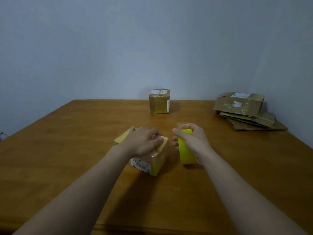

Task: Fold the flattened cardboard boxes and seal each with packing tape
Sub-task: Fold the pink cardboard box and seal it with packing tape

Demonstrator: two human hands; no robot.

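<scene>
The small box [152, 160] sits on the surface [76, 150] under my left hand [142, 141], its fingers [156, 139] pressing the top flaps down, while my right hand [193, 141] wraps round the yellow tape roll [186, 150] just beside it, so I'd keep the flaps pinned and draw the tape taut along the seam.

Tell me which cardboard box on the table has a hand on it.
The near box, directly under the left hand. The other folded box stands untouched at the far edge; flattened boxes lie stacked.
</scene>
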